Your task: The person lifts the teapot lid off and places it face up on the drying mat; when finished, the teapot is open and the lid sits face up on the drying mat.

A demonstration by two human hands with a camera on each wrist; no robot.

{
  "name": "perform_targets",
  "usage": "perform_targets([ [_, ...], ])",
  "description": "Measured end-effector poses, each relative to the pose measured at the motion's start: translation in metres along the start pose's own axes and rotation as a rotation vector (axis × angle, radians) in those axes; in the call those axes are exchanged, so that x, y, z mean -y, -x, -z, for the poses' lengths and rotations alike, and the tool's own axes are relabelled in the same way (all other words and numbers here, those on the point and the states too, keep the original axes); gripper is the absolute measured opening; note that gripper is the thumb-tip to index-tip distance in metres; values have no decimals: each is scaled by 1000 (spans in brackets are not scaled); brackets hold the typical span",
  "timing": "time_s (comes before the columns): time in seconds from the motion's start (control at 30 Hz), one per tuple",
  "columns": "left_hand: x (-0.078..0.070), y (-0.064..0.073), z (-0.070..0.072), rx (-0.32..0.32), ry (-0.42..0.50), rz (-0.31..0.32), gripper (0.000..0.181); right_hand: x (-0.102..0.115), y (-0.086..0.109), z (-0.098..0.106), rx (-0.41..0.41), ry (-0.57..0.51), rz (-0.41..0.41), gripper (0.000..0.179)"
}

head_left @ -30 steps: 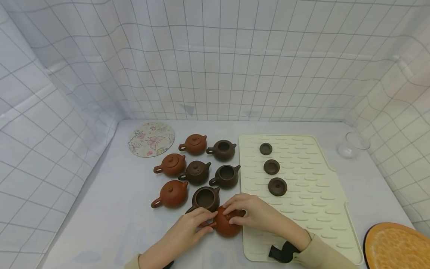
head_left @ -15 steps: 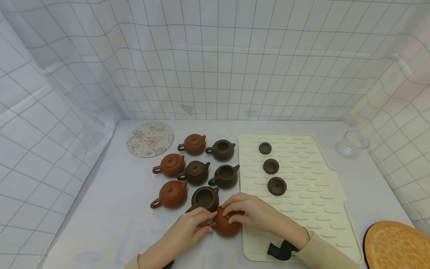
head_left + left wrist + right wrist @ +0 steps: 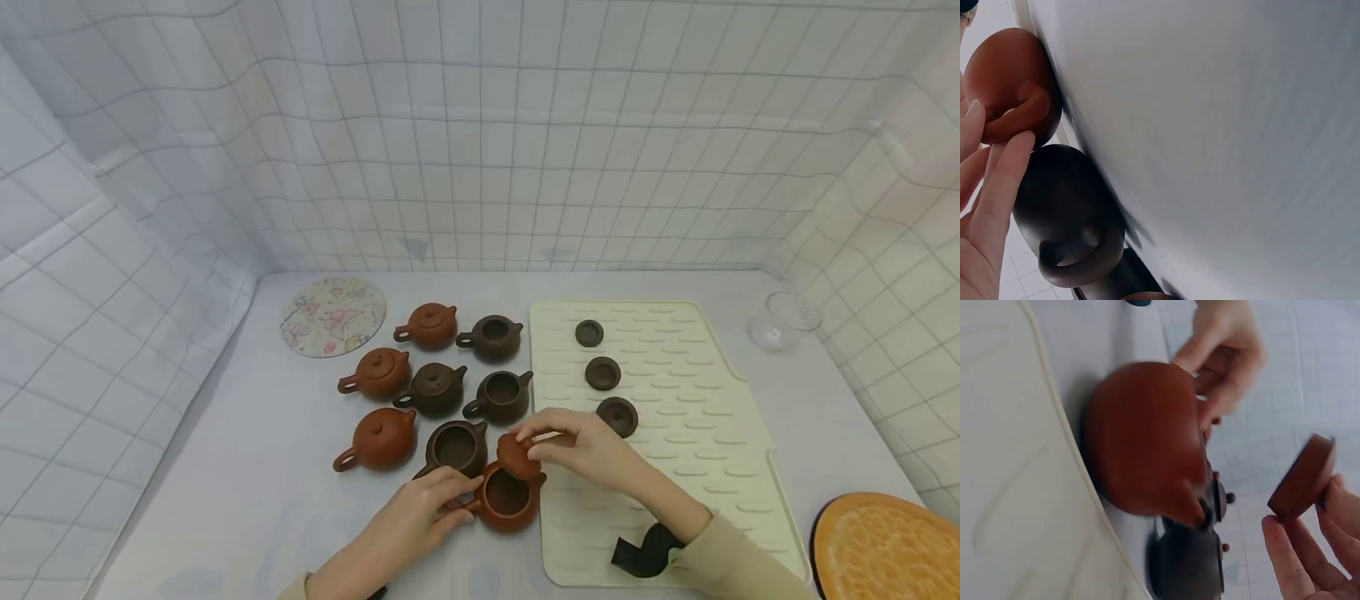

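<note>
My left hand (image 3: 420, 515) holds the handle of a red-brown clay teapot (image 3: 512, 522); in the left wrist view, thumb and fingers pinch that handle (image 3: 1019, 119). The teapot stands upright on the table, its round mouth uncovered and spout to the right. Above its back rim, my right hand (image 3: 588, 450) pinches a matching teapot lid (image 3: 516, 457) by its knob. The right wrist view shows this tilted lid (image 3: 1302, 478) apart from the teapot body (image 3: 1141, 437). Right behind the teapot sits a dark brown lidless teapot (image 3: 459, 448).
Other red-brown teapots (image 3: 384, 439) with lids and dark teapots (image 3: 504, 398) stand behind and left. Three dark lids (image 3: 602, 373) lie on a cream ridged mat (image 3: 675, 508) at right. Beyond are a glass cup (image 3: 780, 323), a flowered round mat (image 3: 335, 317) and a round orange-brown item (image 3: 885, 546).
My right hand has lifted the lid off the red-brown teapot, up and slightly away, uncovering its mouth. My left hand stays on the handle.
</note>
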State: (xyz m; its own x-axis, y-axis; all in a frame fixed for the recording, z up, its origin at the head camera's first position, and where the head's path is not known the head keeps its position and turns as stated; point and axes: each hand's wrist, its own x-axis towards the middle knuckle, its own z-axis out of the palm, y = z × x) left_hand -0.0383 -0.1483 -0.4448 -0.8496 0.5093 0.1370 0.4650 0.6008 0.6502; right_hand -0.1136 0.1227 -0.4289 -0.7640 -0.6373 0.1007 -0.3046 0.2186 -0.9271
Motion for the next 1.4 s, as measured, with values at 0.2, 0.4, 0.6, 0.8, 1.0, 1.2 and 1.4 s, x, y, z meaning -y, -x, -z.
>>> perform_targets([
  [0.2,0,1,-1,-18,-4,-7,36,-6,-1,37,-181,-285,-241,24],
  [0.4,0,0,-1,-11,-9,-8,38,-17,3,83,-325,-655,-228,17],
  [0.6,0,1,-1,-4,-15,-4,39,-35,4,122,-431,-1064,-173,26],
  [0.8,-1,1,-1,8,-13,3,40,-59,2,142,-546,-1226,-242,18],
  [1.0,-1,1,0,13,-15,5,40,-77,-5,151,-574,-1013,-355,51],
  [1.2,-1,2,-1,9,-31,-5,39,-91,-13,156,-550,-249,-592,75],
  [1.4,-2,2,-1,7,-50,-13,38,-98,-21,161,-502,203,-639,70],
])
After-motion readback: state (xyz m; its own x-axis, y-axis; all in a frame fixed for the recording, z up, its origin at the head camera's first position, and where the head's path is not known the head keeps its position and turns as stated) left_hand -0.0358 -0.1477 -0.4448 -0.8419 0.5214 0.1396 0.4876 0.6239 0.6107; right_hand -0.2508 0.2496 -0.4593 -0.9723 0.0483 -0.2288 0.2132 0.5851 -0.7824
